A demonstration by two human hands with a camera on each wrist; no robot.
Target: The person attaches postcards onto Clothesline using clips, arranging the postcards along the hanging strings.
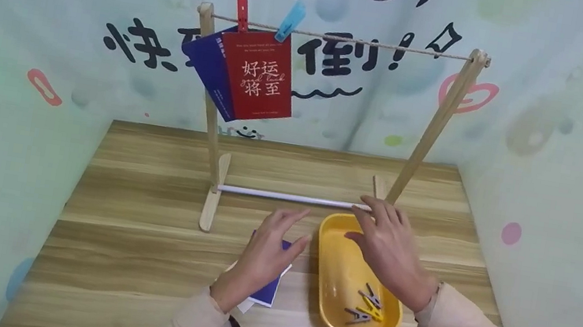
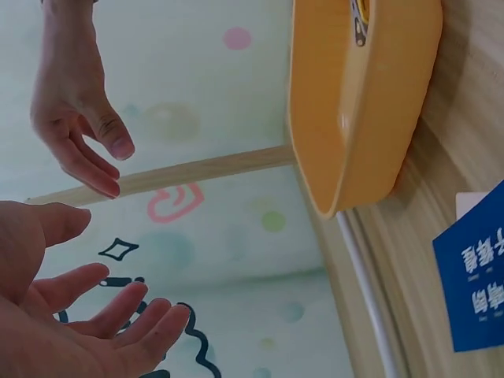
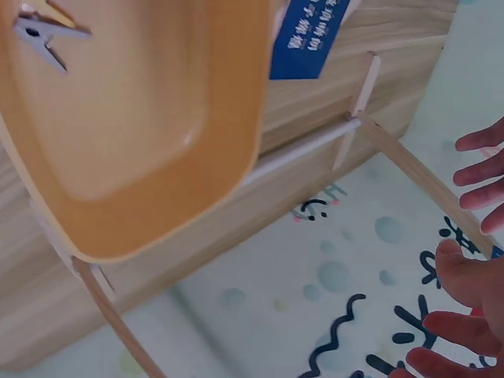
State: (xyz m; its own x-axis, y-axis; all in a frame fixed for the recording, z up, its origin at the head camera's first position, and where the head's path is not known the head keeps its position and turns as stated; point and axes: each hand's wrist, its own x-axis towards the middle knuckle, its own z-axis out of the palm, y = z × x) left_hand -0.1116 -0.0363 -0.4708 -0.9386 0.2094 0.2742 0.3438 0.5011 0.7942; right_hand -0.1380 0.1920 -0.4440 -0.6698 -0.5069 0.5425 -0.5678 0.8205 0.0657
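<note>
My left hand (image 1: 267, 253) hovers above a blue card (image 1: 268, 291) that lies on the table with white paper edges under it. Its fingers are spread and hold nothing. The right hand (image 1: 393, 251) is held over the yellow tray (image 1: 329, 275), its fingers loosely bent and apart from one another. Inside the tray lie several small clothespins (image 1: 370, 310), grey and yellow. A red card (image 1: 260, 82) hangs from the rope under a red clothespin (image 1: 242, 9) and a blue clothespin (image 1: 290, 22). Tilted partly behind it is another blue card (image 1: 212, 72).
The rope (image 1: 380, 45) runs between two wooden posts (image 1: 434, 128) of a rack. A white rod (image 1: 292, 198) joins the posts low down, just behind the tray. Printed walls enclose the wooden table (image 1: 125, 254) at the back and both sides.
</note>
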